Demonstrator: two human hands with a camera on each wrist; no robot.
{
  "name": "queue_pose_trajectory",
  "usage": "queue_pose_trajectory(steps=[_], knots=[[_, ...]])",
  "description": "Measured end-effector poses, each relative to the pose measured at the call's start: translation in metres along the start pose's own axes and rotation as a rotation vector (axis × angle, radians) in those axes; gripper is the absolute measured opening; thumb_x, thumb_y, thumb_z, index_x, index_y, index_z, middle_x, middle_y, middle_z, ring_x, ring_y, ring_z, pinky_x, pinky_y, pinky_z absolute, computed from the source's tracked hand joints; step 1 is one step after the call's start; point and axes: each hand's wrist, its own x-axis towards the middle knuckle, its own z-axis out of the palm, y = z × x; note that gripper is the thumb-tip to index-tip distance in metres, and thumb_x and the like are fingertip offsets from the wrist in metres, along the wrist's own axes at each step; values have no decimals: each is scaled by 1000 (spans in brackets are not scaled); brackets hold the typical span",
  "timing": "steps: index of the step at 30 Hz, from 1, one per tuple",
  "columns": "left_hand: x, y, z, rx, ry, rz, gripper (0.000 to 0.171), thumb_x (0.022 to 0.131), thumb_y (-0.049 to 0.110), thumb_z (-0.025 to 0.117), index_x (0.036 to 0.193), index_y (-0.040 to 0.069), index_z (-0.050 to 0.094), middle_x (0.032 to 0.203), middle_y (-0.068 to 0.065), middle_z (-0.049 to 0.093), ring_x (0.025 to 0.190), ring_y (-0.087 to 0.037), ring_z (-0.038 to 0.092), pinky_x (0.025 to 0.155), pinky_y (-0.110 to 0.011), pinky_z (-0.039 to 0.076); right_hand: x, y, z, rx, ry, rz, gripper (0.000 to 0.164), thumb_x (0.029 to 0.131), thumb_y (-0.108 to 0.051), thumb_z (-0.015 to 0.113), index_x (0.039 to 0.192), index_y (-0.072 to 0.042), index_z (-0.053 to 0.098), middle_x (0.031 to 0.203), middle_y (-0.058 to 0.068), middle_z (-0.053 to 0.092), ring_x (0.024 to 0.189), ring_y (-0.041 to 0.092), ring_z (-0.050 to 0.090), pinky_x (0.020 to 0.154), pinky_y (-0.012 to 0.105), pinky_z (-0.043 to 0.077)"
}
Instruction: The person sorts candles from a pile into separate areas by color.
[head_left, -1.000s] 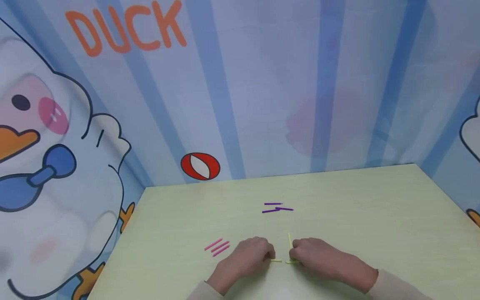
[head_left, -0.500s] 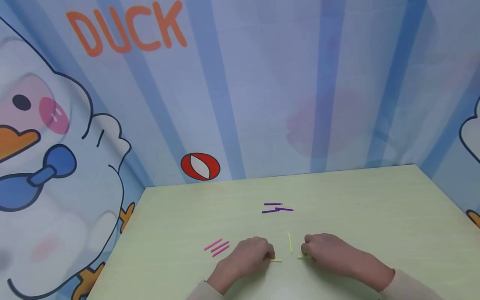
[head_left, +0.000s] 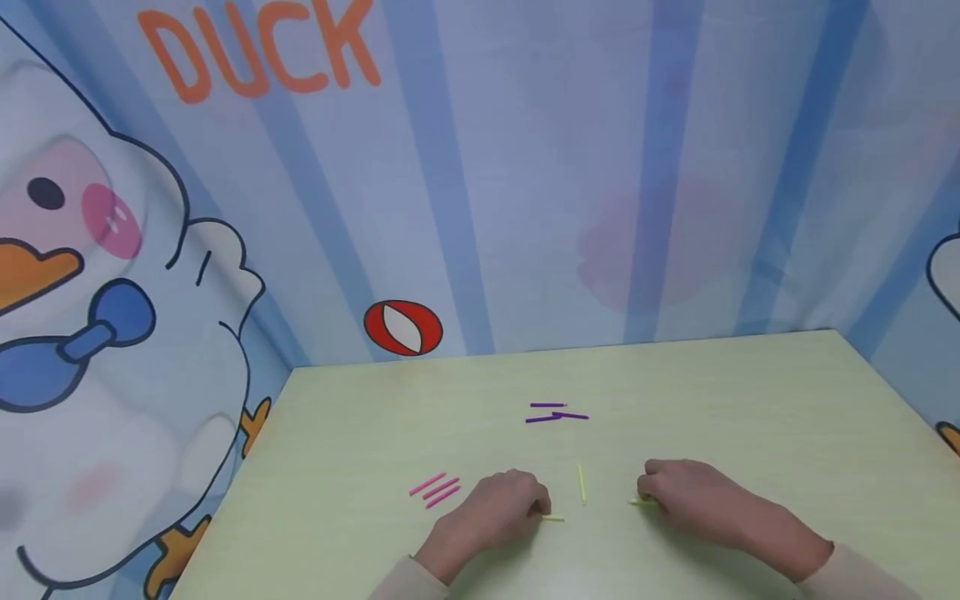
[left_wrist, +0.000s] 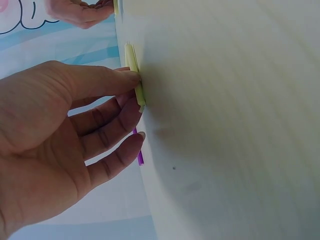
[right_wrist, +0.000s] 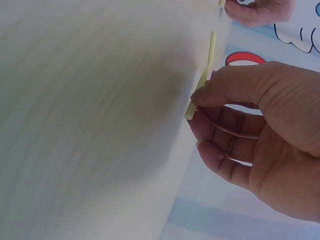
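My left hand (head_left: 501,510) pinches a short yellow stick (left_wrist: 140,96) between thumb and fingers, close over the table; one end (head_left: 554,518) points right in the head view. To its right, my right hand (head_left: 693,498) pinches a second yellow stick (right_wrist: 189,112) near one end, its tip (head_left: 637,502) pointing left. A third yellow stick (head_left: 582,485) lies on the table between the hands, pointing away from the person. In both wrist views the thumb presses the stick against the forefinger side, while the other fingers curve loosely.
Three pink sticks (head_left: 441,488) lie side by side at a slant, left of the left hand. Farther back are three purple sticks (head_left: 548,405), two of them meeting at their ends. The pale table (head_left: 712,400) ends at a printed cloth backdrop (head_left: 525,208) with a duck.
My right hand has moved right and slightly away from the person, carrying its yellow stick clear of the standing-apart middle one. The left hand stays in place with its stick.
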Motion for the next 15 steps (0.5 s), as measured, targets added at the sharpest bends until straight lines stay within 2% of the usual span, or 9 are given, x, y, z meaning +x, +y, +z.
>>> queue_pose_trajectory(steps=[9, 15], knots=[[1, 0, 0, -12, -14, -7, 18, 87, 4, 70, 90, 19, 79, 84, 15, 68, 79, 0, 58, 70, -20, 49, -8, 6, -1, 10, -23, 39, 21, 80, 8, 72, 78, -13, 69, 71, -9, 46, 61, 3, 39, 56, 26, 43], [1, -1, 1, -5, -10, -10, 18, 86, 4, 70, 90, 19, 80, 84, 15, 69, 80, 0, 59, 70, -20, 49, -17, 11, -1, 12, -3, 57, 23, 80, 7, 72, 80, -15, 67, 73, -10, 45, 63, 3, 38, 55, 26, 42]])
